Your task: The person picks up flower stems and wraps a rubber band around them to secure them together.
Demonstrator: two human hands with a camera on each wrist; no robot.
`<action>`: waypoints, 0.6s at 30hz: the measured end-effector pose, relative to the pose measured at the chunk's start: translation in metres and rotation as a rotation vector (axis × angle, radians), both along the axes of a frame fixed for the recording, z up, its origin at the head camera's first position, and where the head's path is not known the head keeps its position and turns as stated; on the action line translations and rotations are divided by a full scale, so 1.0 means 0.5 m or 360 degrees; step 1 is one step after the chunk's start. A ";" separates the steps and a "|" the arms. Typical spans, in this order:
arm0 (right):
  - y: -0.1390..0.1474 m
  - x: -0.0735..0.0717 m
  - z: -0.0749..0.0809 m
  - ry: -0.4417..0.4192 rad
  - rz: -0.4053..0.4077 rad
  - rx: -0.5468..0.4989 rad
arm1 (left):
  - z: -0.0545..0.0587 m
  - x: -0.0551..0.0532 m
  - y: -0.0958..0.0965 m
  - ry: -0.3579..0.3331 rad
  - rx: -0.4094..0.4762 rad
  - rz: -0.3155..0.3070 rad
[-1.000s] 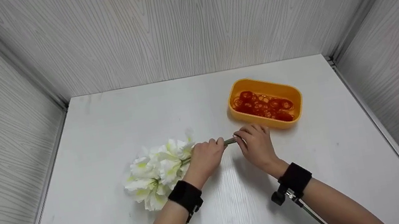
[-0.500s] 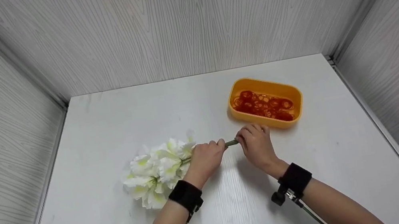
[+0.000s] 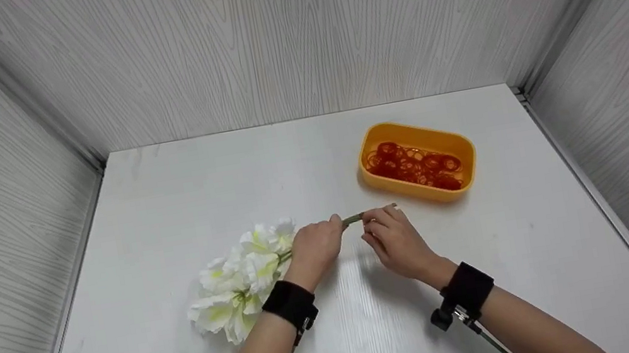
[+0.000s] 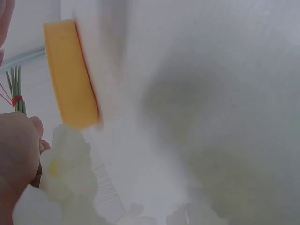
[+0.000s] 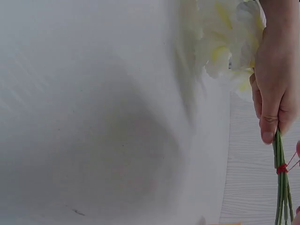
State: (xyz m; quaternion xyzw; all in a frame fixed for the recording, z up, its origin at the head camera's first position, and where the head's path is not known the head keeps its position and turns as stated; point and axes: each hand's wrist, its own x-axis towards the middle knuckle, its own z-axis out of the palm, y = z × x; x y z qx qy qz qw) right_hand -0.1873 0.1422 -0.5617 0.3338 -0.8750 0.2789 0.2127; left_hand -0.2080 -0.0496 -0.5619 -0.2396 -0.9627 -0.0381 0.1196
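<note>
A bunch of white artificial flowers (image 3: 243, 284) with yellow-green centres lies tilted to the left in the head view. My left hand (image 3: 316, 245) grips its green stems (image 5: 280, 197) below the blooms, and the stem ends stick out past the thumb. Around those ends sits a red rubber band (image 5: 281, 169), wrapped tight. Two thin strands of it stretch sideways to the fingertips of my right hand (image 3: 399, 245), which pinches the loop. Most of the right hand is cut off in both wrist views.
A yellow-orange tub (image 3: 412, 187) holding many red rubber bands (image 3: 415, 169) stands just behind the right hand on the white table (image 3: 213, 180). Grained panels (image 3: 290, 33) close in the back and both sides. A cable (image 3: 503, 349) trails from the right wristband.
Both hands and the bunch have shifted slightly left. The right hand has turned, its fingers spreading from the stem ends, which now show past them.
</note>
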 end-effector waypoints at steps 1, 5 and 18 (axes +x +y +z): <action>0.002 0.002 0.001 -0.0031 0.0048 -0.0034 | 0.004 -0.002 -0.001 -0.0044 0.0009 0.0022; 0.009 0.006 0.002 -0.0286 0.0130 -0.0277 | 0.020 -0.007 -0.001 -0.0143 0.0069 0.0092; 0.015 -0.021 0.015 -0.1583 0.0138 -0.1892 | 0.022 -0.009 0.000 0.0327 0.0122 0.0109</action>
